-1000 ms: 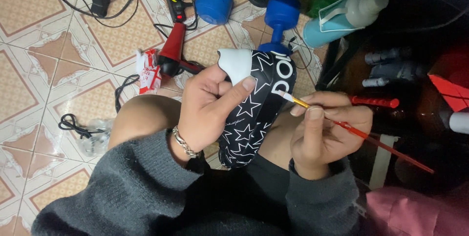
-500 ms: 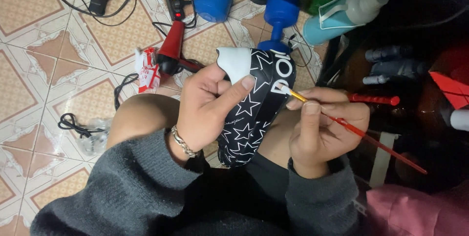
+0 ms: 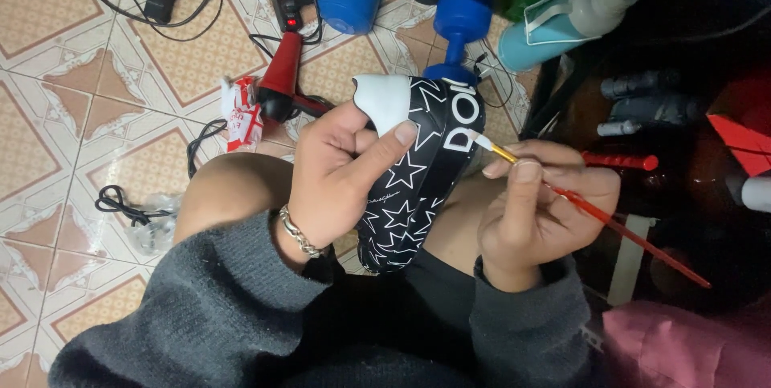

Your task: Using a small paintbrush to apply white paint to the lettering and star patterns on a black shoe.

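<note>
While the left hand [image 3: 341, 175] grips the black star-patterned shoe [image 3: 418, 171] over the knee, thumb pressed on its side, the right hand [image 3: 538, 211] pinches a red-handled paintbrush [image 3: 594, 210], bristle tip touching the shoe's white lettering. Blue dumbbells [image 3: 458, 26] lie beyond the shoe.

The black star-printed shoe [image 3: 418, 179] rests on the person's lap between the left hand [image 3: 337, 175] and the right hand [image 3: 538, 215]. Right of it lies the thin red-handled paintbrush [image 3: 610, 223]. Far of it sit 2 blue plastic dumbbells [image 3: 458, 22], with the red hair dryer [image 3: 281, 83] left.
</note>
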